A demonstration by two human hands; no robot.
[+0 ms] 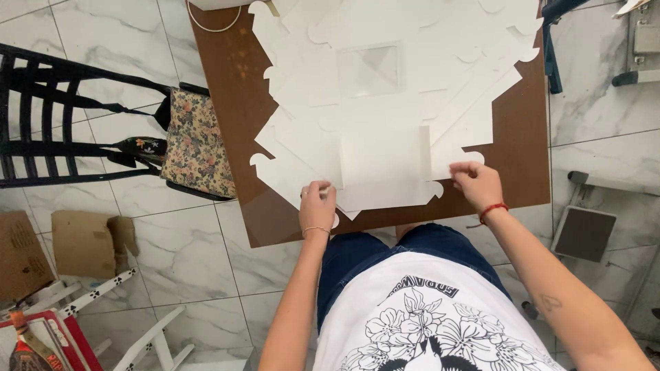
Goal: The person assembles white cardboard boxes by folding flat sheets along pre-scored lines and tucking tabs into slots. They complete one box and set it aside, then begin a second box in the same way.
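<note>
Head view showed folding barely begun: left hand (317, 203) and right hand (476, 183) each pinched an edge of the top flat white box blank (382, 167), the stack beneath (302, 89) untouched on the counter (227, 75).

white card sheets (385, 165), brown table (227, 82), floral cushion (196, 141)

The flat white die-cut box blank (385, 168) lies on top of a stack of white box blanks (385, 82) on the brown table (234, 103), at the table's near edge. Its middle panel is a plain rectangle with creased side flaps and rounded tabs at the corners. The left hand (317, 205) presses its near left corner; the right hand (476, 184) pinches its right tab. One blank farther back has a clear square window (369, 69).
</note>
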